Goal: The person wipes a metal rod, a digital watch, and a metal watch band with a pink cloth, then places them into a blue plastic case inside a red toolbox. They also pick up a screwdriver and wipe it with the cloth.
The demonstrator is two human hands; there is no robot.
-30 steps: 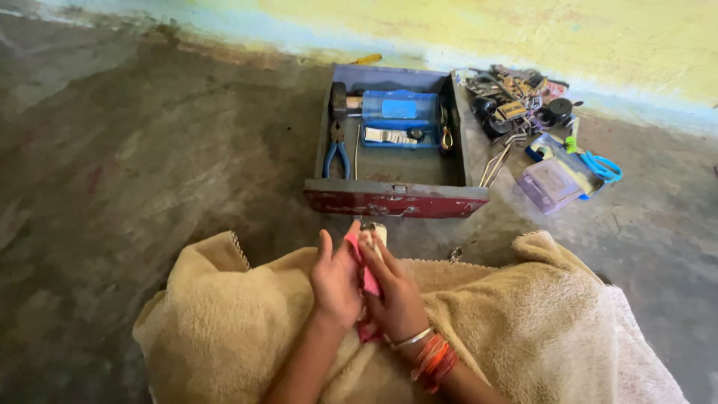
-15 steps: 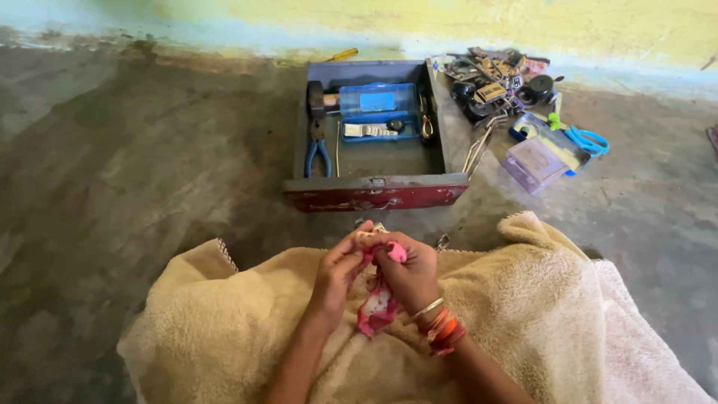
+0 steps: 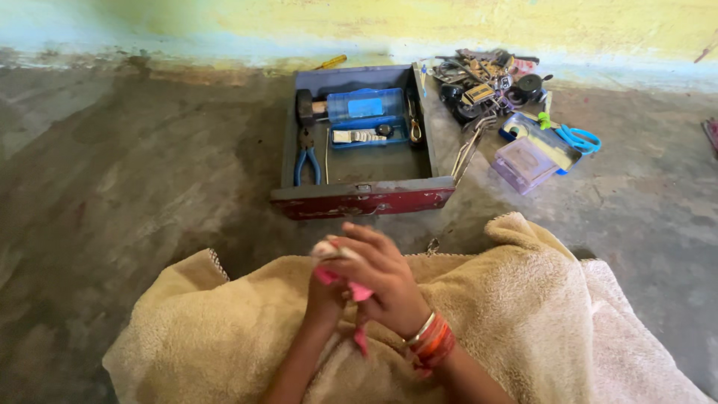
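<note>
Fingers (image 3: 357, 238) of both hands bunched together, pinching a small pink thing (image 3: 357, 290), looks like cloth but too blurry to call. Right hand (image 3: 385, 280) on top, curled over, with orange and silver bangles (image 3: 429, 340) at the wrist. Left hand (image 3: 323, 295) tucked underneath, mostly hidden, gripping the same pink thing from below. All held just above a tan towel (image 3: 523, 329) spread over the lap. Straight ahead on the concrete floor (image 3: 134, 179): an open tool drawer (image 3: 359, 200) with a red front, blue-handled pliers (image 3: 307, 158) and a blue plastic case (image 3: 366, 106) inside. Off to its right, a heap of metal bits (image 3: 482, 82), a clear purple box (image 3: 523, 164) and blue scissors (image 3: 577, 138).
</note>
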